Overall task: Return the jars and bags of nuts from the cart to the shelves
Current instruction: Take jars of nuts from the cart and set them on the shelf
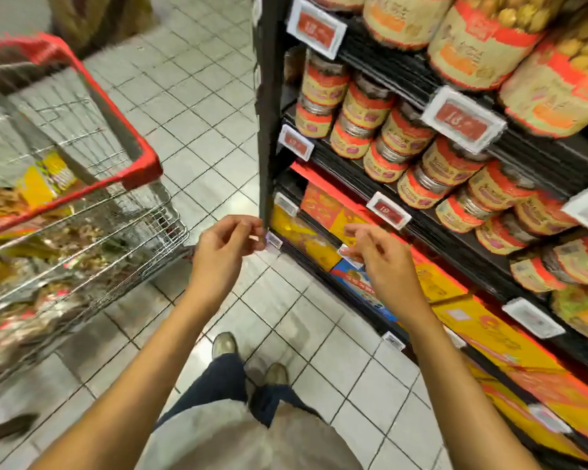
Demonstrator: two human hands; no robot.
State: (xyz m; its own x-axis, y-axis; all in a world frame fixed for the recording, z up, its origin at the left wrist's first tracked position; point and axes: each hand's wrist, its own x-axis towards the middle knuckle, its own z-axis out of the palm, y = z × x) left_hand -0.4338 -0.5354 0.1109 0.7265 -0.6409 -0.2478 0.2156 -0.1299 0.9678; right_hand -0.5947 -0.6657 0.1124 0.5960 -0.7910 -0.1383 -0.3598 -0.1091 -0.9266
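Left hand [224,244] and right hand [379,254], loosely curled and empty, hover between the cart [143,167] with bags [45,179] and shelved jars [367,106]

Two bare forearms reach forward, well apart; the left hand [224,244] has loosely curled fingers, thumb close to forefinger; the right hand [379,254] is half-curled, forefinger stretched out; both hold nothing.
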